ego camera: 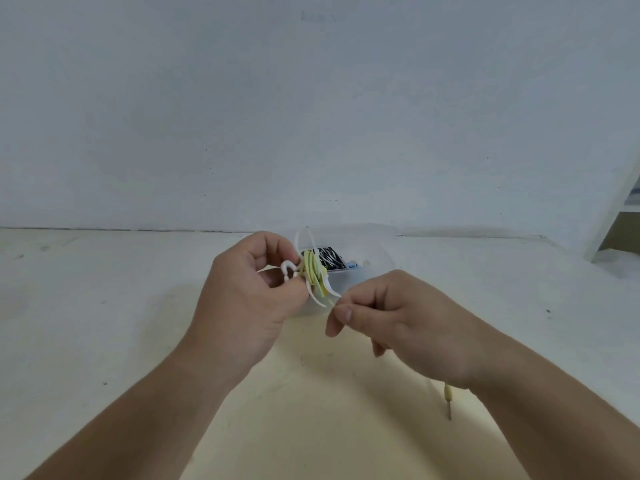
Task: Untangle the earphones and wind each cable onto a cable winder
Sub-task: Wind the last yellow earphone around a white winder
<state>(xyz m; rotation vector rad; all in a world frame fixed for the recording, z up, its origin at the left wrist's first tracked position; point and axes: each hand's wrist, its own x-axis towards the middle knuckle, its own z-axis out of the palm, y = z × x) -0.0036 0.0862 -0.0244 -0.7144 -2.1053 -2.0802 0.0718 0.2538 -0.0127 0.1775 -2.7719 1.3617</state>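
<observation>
Between both hands, above the table (104, 306), the yellow-green cable (313, 270) sits wrapped on the white cable winder (289, 268). The left hand (249, 296) pinches the winder to steady it. The right hand (398, 323) pinches the loose tail taut, likely to feed a turn, its plug (448, 396) dangling below the wrist. Behind, a clear tub (381, 261) holds a zebra-striped piece (327, 258) and small bits I can't identify.

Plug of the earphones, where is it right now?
Head view, lower right: the plug dangles just below the wrist of the right hand.
</observation>
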